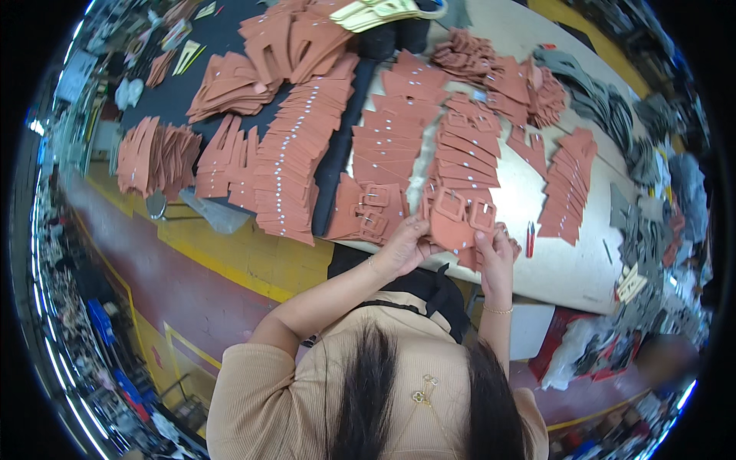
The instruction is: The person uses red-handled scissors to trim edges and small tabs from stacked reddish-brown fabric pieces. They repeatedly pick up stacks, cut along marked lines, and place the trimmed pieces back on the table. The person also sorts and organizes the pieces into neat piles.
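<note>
At the near edge of the table, a terracotta shoe-upper-like piece with two square buckle shapes (452, 232) is held between my hands. My left hand (411, 244) pinches its left side, thumb on top. My right hand (498, 250) grips its right side under the second buckle shape. Just left of my left hand lies a pile of similar buckle pieces (374, 213). Beyond the held piece, a row of overlapping terracotta pieces (466, 153) runs away from me. Both hands' undersides are hidden.
More terracotta rows (295, 146) and stacks (153, 157) cover a dark table on the left. A red pen (530, 239) lies right of my right hand, near another fanned row (569, 188). Grey pieces (586, 84) lie along the far right edge. A red crate (556, 345) stands below.
</note>
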`<action>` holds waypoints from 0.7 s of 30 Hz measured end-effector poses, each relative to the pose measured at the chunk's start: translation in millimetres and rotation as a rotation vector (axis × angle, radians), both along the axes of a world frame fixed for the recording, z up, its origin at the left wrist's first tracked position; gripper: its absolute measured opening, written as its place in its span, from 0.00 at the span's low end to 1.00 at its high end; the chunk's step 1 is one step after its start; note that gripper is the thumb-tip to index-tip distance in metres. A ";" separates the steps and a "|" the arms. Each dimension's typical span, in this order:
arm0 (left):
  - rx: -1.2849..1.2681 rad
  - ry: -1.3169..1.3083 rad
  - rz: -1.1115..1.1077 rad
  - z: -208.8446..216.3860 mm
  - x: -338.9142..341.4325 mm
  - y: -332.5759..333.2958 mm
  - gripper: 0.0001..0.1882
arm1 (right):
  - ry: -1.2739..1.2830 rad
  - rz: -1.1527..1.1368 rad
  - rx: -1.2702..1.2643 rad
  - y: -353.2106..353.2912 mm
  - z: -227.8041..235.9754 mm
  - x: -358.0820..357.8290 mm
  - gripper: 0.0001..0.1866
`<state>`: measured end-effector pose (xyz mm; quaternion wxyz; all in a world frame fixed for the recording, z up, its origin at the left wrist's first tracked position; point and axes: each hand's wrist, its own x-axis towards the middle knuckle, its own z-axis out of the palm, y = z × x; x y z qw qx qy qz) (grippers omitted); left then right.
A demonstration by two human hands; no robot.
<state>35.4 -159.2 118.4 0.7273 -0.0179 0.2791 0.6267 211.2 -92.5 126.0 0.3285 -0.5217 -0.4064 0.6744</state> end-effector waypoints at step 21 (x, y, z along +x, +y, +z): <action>-0.260 0.562 -0.368 -42.2 -137.9 7.8 0.12 | -0.131 0.166 0.140 44.1 13.0 -78.1 0.12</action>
